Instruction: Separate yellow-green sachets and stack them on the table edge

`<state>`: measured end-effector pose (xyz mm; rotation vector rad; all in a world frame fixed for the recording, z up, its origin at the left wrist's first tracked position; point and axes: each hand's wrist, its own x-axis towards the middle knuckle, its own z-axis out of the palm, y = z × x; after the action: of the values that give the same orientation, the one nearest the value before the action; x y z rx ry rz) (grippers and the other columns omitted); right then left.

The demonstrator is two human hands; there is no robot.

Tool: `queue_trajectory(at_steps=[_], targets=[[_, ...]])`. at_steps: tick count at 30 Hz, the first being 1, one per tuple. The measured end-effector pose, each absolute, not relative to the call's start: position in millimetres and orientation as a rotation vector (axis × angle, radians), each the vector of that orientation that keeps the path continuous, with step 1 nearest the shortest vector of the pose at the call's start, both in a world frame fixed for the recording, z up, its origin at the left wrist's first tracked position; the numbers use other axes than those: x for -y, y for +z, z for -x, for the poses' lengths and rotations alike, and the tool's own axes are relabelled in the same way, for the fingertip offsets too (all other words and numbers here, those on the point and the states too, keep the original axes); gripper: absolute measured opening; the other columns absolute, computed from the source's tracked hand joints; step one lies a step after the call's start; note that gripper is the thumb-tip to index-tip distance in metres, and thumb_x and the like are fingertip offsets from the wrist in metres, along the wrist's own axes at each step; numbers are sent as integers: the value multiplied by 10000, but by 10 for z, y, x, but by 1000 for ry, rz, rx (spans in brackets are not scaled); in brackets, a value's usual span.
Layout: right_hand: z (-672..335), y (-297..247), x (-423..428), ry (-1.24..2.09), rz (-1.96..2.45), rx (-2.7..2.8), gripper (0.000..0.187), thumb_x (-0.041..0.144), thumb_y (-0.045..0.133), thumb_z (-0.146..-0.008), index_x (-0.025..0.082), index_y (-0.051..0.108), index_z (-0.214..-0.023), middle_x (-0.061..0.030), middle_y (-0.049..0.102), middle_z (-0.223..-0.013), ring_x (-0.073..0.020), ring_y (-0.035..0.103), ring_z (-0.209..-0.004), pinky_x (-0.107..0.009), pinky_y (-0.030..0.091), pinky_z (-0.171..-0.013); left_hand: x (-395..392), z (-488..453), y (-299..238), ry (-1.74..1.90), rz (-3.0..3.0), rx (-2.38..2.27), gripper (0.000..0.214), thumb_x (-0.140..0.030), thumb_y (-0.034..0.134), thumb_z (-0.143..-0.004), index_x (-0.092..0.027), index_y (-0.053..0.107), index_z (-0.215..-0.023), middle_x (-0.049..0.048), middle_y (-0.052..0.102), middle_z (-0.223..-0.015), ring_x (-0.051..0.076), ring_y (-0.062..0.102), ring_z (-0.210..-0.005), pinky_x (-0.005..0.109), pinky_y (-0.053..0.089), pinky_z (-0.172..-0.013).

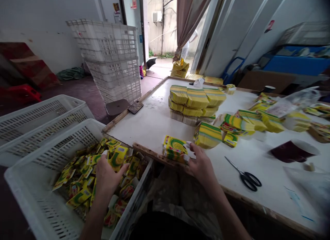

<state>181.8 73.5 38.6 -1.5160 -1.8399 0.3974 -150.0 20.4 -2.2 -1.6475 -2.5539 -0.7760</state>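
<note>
My left hand [108, 176] reaches into a white plastic crate [23, 192]. Its thumb is spread from the fingers, over a heap of loose yellow-green printed card packets [82, 195]. One packet [119, 157] lies tilted just beyond the hand; I see no clear grip on it. At the table's near edge, my right hand [201, 164] has thumb and fingers on the right end of a small stack of yellow packets [174, 147]. White coverings show on some fingertips. Beside this stack stands a bundle of packets [207, 135] on edge.
Tiered bundles [196, 99] stand farther back on the white table [144, 126], with more bundles [247, 121] to the right. Black-handled scissors [249, 180], a dark red mug [294, 151] and a phone [135, 107] lie about. Stacked crates [110, 57] stand left of the doorway.
</note>
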Motion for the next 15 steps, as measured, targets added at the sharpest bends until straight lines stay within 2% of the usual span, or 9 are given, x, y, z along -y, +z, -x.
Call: queue_trajectory(at_steps=[2, 5, 7, 10, 13, 15], targets=[[-1878, 334, -899, 261, 1587, 1980, 411, 164, 503, -801, 108, 538, -1206, -184, 633, -1118, -334, 575, -1033, -501, 465, -902, -210, 1815, -211, -295, 1721, 2647, 781, -536, 459, -838, 28, 257, -1339, 301, 445, -1315, 399, 407, -1266, 497, 359, -1017], [-1891, 238, -1005, 164, 1604, 2111, 417, 97, 463, -774, 124, 550, -1181, -162, 656, -1045, -319, 592, -971, -477, 484, -865, -131, 1901, -572, -46, 2005, 2628, 558, -392, 541, -808, -16, 484, -1217, 255, 562, -1232, 375, 498, -1195, 451, 399, -975], [-1879, 198, -1017, 138, 1603, 2133, 425, 89, 453, -767, 119, 542, -1182, -161, 646, -1039, -315, 591, -967, -456, 492, -847, -44, 1760, -825, 90, 2267, 2545, 422, -315, 625, -734, -114, 604, -1105, 170, 645, -1150, 319, 570, -1126, 371, 438, -928], [-1870, 173, -1023, 124, 1613, 2112, 453, 121, 460, -767, 102, 502, -1217, -174, 617, -1043, -317, 591, -943, -442, 502, -796, 47, 1551, -1144, 241, 2518, 2394, 417, -290, 658, -709, -247, 631, -1123, 88, 609, -1280, 283, 496, -1243, 378, 347, -1036], [-1879, 147, -1041, 138, 1583, 2039, 474, 176, 472, -777, 129, 459, -1249, -160, 595, -1041, -296, 596, -879, -416, 508, -727, -26, 1619, -1310, 359, 2523, 2370, 605, -340, 765, -623, -254, 600, -1198, 94, 541, -1368, 316, 366, -1343, 453, 206, -1124], [-1893, 117, -1054, 157, 1550, 2007, 474, 199, 476, -787, 147, 445, -1257, -149, 583, -1034, -279, 594, -844, -399, 506, -705, -178, 1836, -1320, 385, 2424, 2407, 707, -396, 777, -633, -247, 533, -1279, 81, 478, -1423, 311, 302, -1374, 481, 164, -1138]])
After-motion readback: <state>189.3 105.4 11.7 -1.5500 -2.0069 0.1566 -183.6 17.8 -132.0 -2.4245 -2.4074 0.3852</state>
